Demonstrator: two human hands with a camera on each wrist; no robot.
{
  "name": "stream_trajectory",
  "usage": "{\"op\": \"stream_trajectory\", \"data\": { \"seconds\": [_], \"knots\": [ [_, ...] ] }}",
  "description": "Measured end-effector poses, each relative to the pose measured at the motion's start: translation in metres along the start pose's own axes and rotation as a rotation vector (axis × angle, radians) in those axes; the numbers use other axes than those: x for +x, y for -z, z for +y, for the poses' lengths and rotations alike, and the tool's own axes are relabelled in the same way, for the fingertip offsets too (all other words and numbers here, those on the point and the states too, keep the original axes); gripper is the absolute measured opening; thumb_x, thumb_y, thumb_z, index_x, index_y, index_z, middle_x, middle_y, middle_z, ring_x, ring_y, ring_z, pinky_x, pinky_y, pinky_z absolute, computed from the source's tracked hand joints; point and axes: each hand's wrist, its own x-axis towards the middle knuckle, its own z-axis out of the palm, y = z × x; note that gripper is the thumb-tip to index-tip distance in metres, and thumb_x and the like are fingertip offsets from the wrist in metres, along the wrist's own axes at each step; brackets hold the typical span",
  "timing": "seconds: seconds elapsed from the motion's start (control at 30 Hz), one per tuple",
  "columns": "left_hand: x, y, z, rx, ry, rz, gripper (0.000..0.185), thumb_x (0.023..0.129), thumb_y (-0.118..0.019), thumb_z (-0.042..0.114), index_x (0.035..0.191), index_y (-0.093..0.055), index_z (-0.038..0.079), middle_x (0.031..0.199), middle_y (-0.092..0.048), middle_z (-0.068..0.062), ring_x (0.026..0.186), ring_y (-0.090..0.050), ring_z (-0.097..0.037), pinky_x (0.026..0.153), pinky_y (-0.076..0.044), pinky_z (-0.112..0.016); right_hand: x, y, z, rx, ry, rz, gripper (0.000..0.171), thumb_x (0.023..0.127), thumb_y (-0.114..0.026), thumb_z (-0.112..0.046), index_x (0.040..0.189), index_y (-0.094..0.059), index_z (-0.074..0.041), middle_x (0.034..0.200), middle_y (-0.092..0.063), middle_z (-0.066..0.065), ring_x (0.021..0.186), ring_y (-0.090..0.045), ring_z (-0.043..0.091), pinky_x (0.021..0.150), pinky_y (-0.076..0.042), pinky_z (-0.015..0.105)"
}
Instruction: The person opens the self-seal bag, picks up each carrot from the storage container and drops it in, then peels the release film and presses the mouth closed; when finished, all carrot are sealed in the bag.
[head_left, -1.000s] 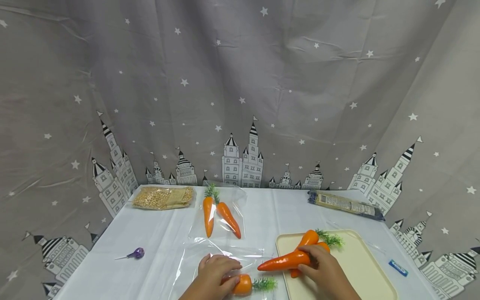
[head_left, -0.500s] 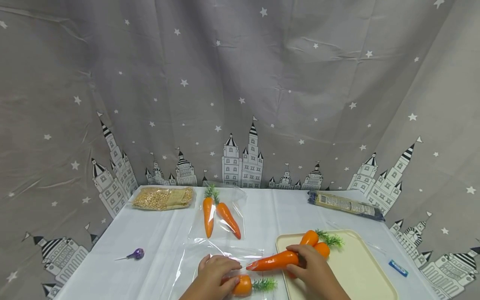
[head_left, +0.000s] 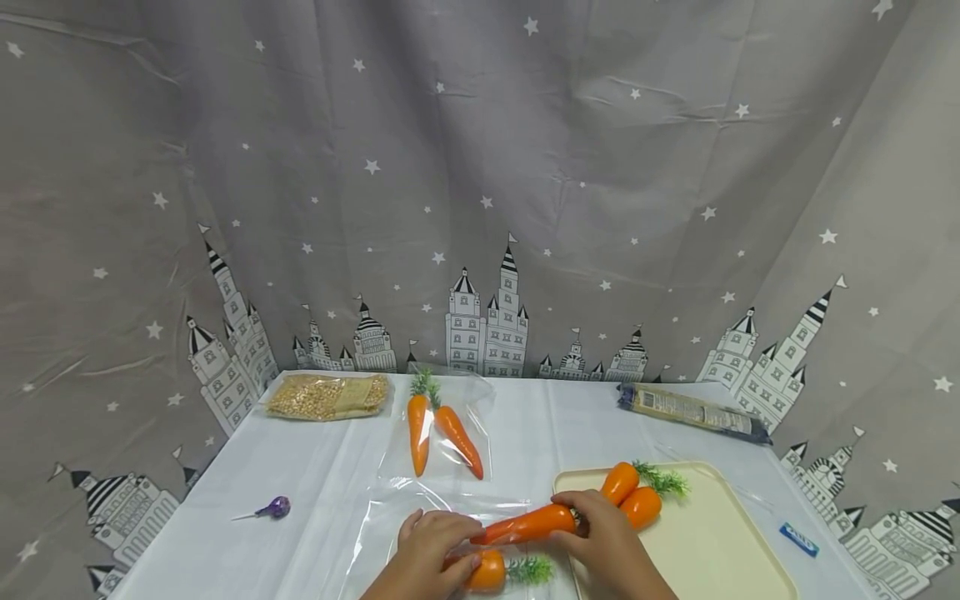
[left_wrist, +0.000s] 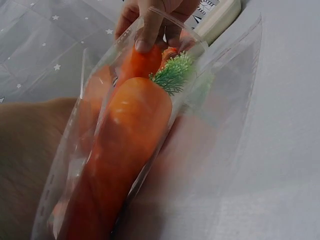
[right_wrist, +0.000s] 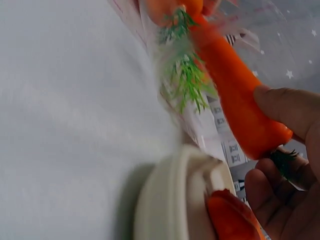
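My right hand grips a toy carrot near its thick, leafy end. The carrot's tip points left and lies inside the mouth of a clear plastic bag, beneath my left fingers. My left hand holds that bag near its mouth, with the thumb against a second carrot lying in it. Green leaves of this second carrot show through the film in the left wrist view. Two more carrots rest on a cream tray beyond my right hand.
Another clear bag with two carrots lies behind. A bag of yellow kernels is at the back left, a long dark-ended packet at the back right. A purple lollipop lies left, a small blue packet right of the tray.
My right hand has carried its carrot leftward from above the tray, and the tip has passed into the bag's mouth. My left hand has stayed in place.
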Motion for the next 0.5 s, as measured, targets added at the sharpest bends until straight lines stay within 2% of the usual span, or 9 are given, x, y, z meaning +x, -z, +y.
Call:
{"op": "stream_trajectory", "data": {
  "seconds": [0.13,0.33,0.4,0.5],
  "knots": [
    [0.000,0.001,0.001,-0.010,0.010,-0.008,0.028,0.097,-0.073,0.038,0.122,-0.074,0.025,0.123,-0.072,0.014,0.119,-0.061,-0.019,0.102,-0.034,-0.077,0.005,-0.006,-0.007,-0.003,-0.040,-0.004,0.045,0.087,-0.084,-0.035,0.127,-0.072,-0.018,0.115,-0.068,-0.005,0.092,-0.057,0.012,0.079,-0.053,0.028],
    [0.001,0.002,0.000,-0.023,0.039,-0.051,0.029,0.098,-0.072,0.039,0.124,-0.074,0.028,0.130,-0.070,0.012,0.122,-0.060,-0.020,0.104,-0.035,-0.074,0.011,-0.016,-0.018,0.042,-0.113,-0.011,0.044,0.084,-0.087,-0.039,0.122,-0.074,-0.020,0.117,-0.070,-0.003,0.105,-0.062,0.018,0.096,-0.057,0.052],
    [0.001,0.001,-0.001,-0.011,0.027,-0.038,0.029,0.098,-0.072,0.039,0.124,-0.074,0.029,0.130,-0.070,0.012,0.122,-0.061,-0.020,0.103,-0.036,-0.072,0.013,-0.019,-0.021,0.041,-0.118,-0.016,0.045,0.084,-0.087,-0.040,0.122,-0.074,-0.020,0.115,-0.070,-0.003,0.104,-0.062,0.018,0.096,-0.057,0.053],
    [0.001,0.000,-0.003,0.004,0.007,-0.014,0.029,0.098,-0.072,0.038,0.125,-0.074,0.028,0.131,-0.070,0.012,0.122,-0.061,-0.019,0.102,-0.038,-0.068,0.015,-0.023,-0.024,0.015,-0.108,-0.015,0.049,0.082,-0.088,-0.043,0.123,-0.074,-0.019,0.109,-0.069,-0.005,0.096,-0.060,0.016,0.089,-0.057,0.046]
  ]
}}
